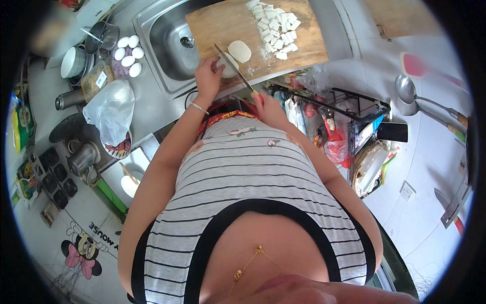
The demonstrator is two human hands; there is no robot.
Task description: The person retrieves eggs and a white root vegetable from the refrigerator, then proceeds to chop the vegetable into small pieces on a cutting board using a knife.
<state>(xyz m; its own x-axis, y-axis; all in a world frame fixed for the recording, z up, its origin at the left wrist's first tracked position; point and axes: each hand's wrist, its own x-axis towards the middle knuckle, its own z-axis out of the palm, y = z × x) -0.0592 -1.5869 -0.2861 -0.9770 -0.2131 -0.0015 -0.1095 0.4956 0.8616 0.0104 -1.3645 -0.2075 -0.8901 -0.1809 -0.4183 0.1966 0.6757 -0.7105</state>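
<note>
My right hand [268, 108] is closed round the handle of a kitchen knife [232, 65], whose blade lies across a flattened piece of white dough [229, 70] on a wooden cutting board [212, 22]. The fingers of my left hand [209, 74] rest on the left side of that dough, close to the blade. Just beyond the knife lies a second flat oval of dough [240, 51]. Many small cut pieces of white dough [276, 30] are heaped on the board's right half, with flour scattered beside them.
The board partly covers a steel sink [167, 41]. Left of it are white eggs [128, 60], a steel pot [108, 36], bowls [72, 62] and a plastic bag [114, 106]. A black wire rack [338, 102] with packages stands at right; ladles [406, 89] hang on the wall.
</note>
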